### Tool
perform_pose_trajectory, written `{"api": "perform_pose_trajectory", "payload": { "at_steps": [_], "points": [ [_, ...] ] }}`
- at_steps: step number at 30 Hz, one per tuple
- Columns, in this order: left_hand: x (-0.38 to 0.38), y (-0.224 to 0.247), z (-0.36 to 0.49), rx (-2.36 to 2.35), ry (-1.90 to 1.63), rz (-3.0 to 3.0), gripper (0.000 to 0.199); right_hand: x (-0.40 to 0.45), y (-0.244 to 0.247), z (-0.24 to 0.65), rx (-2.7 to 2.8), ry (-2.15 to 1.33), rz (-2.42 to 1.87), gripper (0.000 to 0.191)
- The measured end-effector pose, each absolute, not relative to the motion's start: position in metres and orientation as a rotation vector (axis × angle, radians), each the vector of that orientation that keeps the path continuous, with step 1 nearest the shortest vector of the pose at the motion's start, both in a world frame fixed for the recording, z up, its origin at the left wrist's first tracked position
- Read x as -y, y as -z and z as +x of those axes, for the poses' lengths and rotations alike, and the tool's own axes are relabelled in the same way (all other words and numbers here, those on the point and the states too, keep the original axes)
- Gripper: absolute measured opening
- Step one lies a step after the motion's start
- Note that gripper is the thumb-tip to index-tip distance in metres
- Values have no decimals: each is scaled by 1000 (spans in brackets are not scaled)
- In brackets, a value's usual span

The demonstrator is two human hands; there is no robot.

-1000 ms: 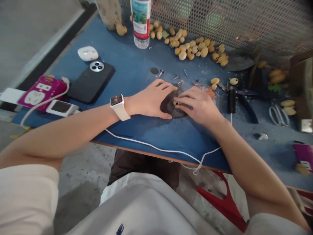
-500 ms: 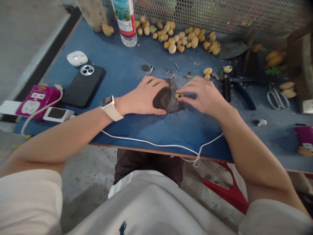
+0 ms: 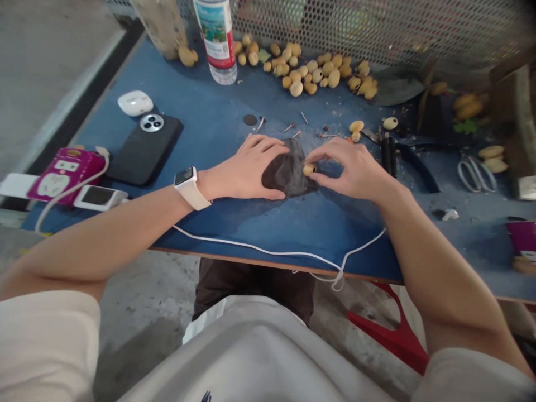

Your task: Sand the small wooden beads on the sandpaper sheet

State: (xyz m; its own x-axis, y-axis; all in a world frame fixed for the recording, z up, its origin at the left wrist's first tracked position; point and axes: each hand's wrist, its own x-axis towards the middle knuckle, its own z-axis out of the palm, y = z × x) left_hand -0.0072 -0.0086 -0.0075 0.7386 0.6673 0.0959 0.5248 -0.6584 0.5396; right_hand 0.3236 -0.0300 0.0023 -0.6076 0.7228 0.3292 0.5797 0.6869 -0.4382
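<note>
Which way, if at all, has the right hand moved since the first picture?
Yes, rightward: the right hand is now farther from the dark disc than it was.

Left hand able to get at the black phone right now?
Probably yes. Nothing stands between the left hand and the black phone on the blue table, though the hand would have to lift off the dark sheet it rests on.
</note>
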Motion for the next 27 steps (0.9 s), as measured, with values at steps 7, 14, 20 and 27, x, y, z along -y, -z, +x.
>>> {"api": "perform_pose_trajectory", "payload": {
  "at_steps": [7, 14, 20, 27],
  "points": [
    [8, 5, -10, -903, -347, 2451, 113, 32, -4, 326, 2419, -316, -939, 24],
    [9, 6, -10, -901, -356, 2441, 110, 33, -2, 321, 2384, -467, -890, 9],
    [9, 6, -10, -899, -355, 2451, 108, 34, -3, 317, 2322, -563, -844, 11],
    [9, 6, -10, -902, -345, 2430, 107, 42, -13, 315, 2353, -635, -884, 7]
  ]
}}
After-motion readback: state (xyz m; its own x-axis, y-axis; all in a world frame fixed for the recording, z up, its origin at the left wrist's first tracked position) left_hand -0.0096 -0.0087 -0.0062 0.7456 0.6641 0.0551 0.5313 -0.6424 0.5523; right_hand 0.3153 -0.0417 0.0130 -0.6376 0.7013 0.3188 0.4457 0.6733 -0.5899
